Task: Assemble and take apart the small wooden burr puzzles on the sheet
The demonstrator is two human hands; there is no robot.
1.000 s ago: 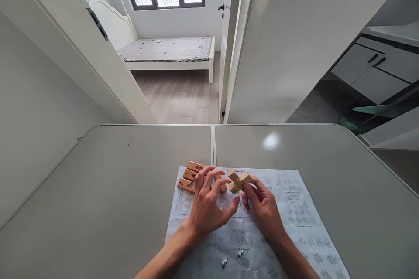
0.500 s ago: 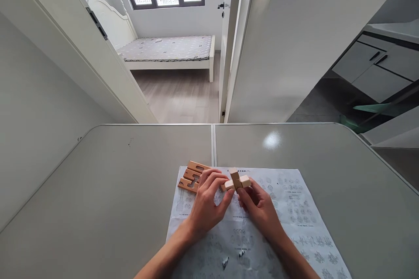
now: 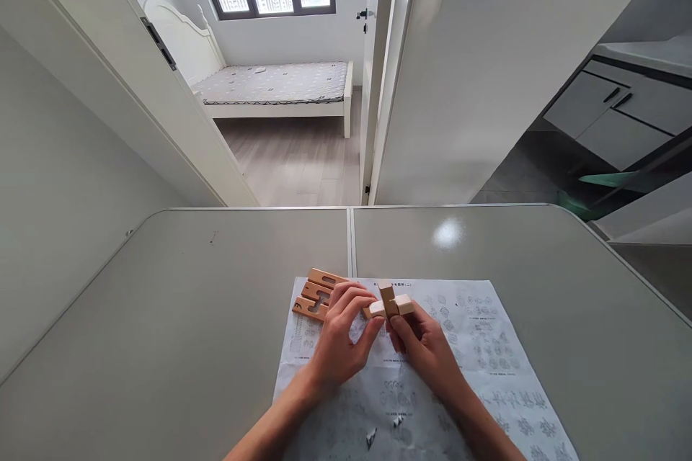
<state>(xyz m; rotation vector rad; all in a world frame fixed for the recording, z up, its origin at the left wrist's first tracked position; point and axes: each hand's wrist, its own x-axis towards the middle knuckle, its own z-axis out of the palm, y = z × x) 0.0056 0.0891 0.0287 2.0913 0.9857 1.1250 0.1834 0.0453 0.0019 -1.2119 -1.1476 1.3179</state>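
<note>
A small pale wooden crosspiece (image 3: pixel 388 297) is sitting between the two hands, over the printed sheet (image 3: pixel 432 432) on the desk (image 3: pixel 162 338), just to the right of some darker slotted slats (image 3: pixel 308 311). One of its bars is standing at a tilt while another is crossing it, a light end showing on each side. The left hand (image 3: pixel 342 335) is curving loosely, its thumb and fingertips drawing together around the left end. The right hand (image 3: pixel 429 346) is closing more fully, its thumb lying against the lower part of the tilted bar and its fingers folding behind; how they are gripping on the far side is not showing. Whether the underside is touching the sheet is also hidden. Judging by the look of bare wood, the crosspiece should be feeling light and stiff — nothing here is calling for a strong squeeze, and the flat, squared faces should be giving the fingertips good purchase without much slipping. The weak spot is probably the crossing, where the bars may be sliding or twisting against each other if they are merely fitting together. The best hold is therefore lying close to that crossing, thumb and fingers pressing on opposite flat faces, with the left hand lightly steadying the protruding end rather than levering it.
</note>
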